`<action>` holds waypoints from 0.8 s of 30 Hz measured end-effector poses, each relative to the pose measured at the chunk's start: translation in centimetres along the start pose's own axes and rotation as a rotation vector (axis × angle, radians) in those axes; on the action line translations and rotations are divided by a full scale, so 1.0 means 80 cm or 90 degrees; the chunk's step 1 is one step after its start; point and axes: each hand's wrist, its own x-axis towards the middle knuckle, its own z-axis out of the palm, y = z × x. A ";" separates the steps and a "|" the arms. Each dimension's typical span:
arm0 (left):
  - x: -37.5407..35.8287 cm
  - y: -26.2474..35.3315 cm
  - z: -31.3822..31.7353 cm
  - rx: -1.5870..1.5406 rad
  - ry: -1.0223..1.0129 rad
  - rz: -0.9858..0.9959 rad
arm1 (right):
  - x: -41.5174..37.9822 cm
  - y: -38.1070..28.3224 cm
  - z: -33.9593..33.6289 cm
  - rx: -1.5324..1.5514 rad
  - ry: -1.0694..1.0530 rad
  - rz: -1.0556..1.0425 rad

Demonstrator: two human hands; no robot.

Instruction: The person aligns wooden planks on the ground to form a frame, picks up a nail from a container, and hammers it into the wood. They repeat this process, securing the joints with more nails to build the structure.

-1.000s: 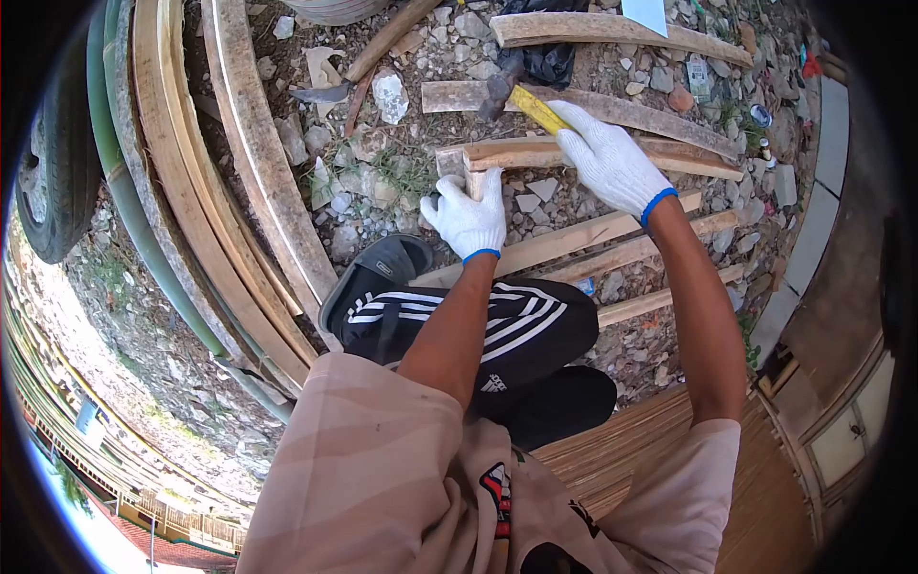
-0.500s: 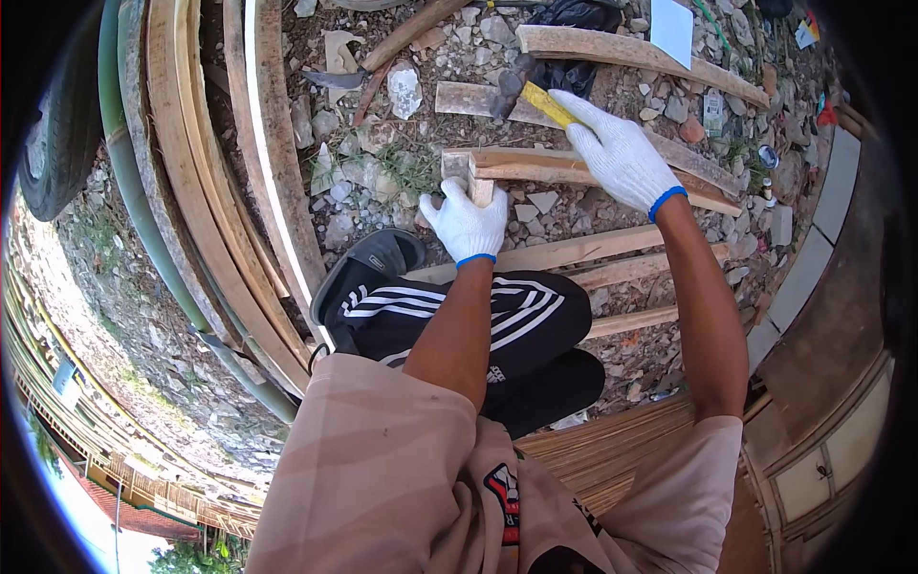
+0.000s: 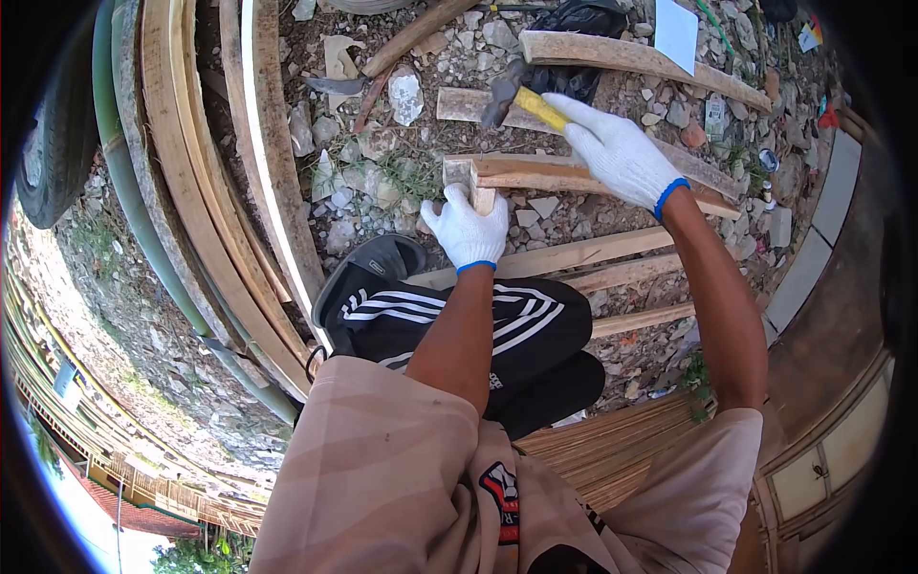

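Note:
My right hand, in a white glove with a blue cuff, is closed round the yellow handle of a hammer. The hammer's dark head is to the left of the hand, held above the planks. My left hand, gloved the same way, grips a short wood block at the end of a wooden plank. The block meets the plank's left end crosswise. A second, greyer wood piece shows just beside that joint. Whether a nail is there, I cannot make out.
More planks lie on the stony ground, one curved board at the top and another plank near my knees. Long boards and a green bamboo pole run down the left. A machete-like blade rests near a stick.
The hammer head has tilted and risen slightly, and my right forearm has swung a little to the right. My left hand keeps its hold on the wood block.

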 end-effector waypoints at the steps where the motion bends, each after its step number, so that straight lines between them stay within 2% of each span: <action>1: -0.001 0.003 -0.001 -0.001 -0.001 0.001 | -0.003 -0.008 0.002 -0.058 -0.154 0.005; 2: -0.001 0.004 -0.002 -0.002 -0.002 -0.009 | -0.005 0.000 0.023 -0.070 -0.105 -0.068; 5: 0.000 0.005 -0.001 -0.008 0.002 -0.015 | 0.008 -0.006 0.007 -0.093 -0.116 -0.083; 7: -0.002 0.002 -0.003 -0.011 0.007 -0.014 | 0.016 -0.007 -0.005 -0.043 -0.093 -0.019; 9: 0.001 0.004 -0.005 -0.014 -0.002 -0.002 | 0.024 0.017 0.004 -0.006 0.114 -0.115; 10: 0.001 0.004 -0.004 -0.014 0.000 -0.004 | 0.025 0.015 0.004 -0.008 0.112 -0.117; 12: -0.001 0.004 -0.003 -0.008 0.025 0.001 | 0.021 0.011 0.007 0.082 0.168 -0.027; 13: 0.000 0.005 -0.004 -0.008 0.026 0.001 | 0.016 0.009 0.009 0.082 0.168 -0.028; 15: 0.002 0.007 -0.007 -0.007 -0.019 -0.027 | 0.006 0.008 0.018 -0.069 -0.085 -0.058; 16: 0.002 0.007 -0.007 -0.005 -0.019 -0.025 | 0.006 0.007 0.038 -0.111 -0.064 -0.134; 19: 0.002 0.005 -0.002 -0.006 -0.020 -0.022 | 0.017 0.017 0.014 -0.136 -0.096 -0.093; 20: 0.000 0.003 0.002 0.009 0.014 -0.002 | 0.019 0.013 0.005 -0.103 -0.084 -0.050; 21: -0.003 0.000 0.004 0.024 0.047 0.017 | 0.025 0.040 0.014 -0.062 0.034 -0.124; 23: 0.000 0.003 -0.003 0.010 0.019 0.006 | 0.029 0.034 -0.005 -0.036 0.131 -0.096; 24: 0.001 0.005 -0.006 -0.003 -0.009 -0.003 | 0.023 0.025 -0.015 -0.003 0.141 -0.033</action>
